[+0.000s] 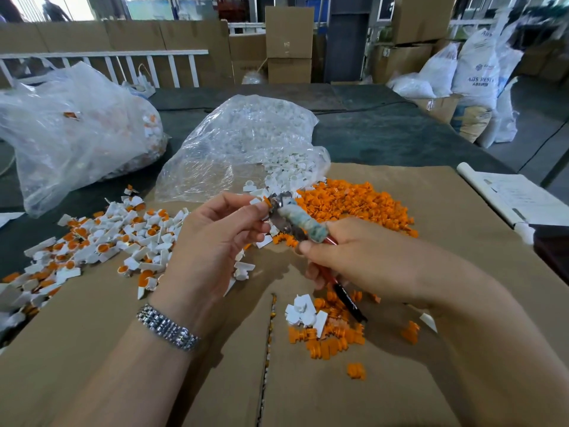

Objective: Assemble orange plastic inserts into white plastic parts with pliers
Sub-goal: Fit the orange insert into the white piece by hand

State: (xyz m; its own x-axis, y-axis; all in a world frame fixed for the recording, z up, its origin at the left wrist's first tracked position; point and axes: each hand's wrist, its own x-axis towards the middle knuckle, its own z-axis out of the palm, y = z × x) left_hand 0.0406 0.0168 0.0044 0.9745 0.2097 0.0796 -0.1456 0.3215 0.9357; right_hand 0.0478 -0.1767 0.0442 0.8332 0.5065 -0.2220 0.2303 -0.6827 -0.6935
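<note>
cardboard (123, 349) | pliers (295, 221) in right hand (363, 260) | bag (246, 143): white parts (286, 171)

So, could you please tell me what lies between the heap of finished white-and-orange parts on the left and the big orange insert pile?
In the head view, the left hand sits between the finished parts and the orange insert pile, meeting the pliers there.

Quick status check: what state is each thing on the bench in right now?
left hand: pinching a white part
right hand: gripping pliers
pliers: head at the part
middle bag: open, white parts spilling
left bag: part-filled
finished pile: loose
orange inserts: heaped
</note>
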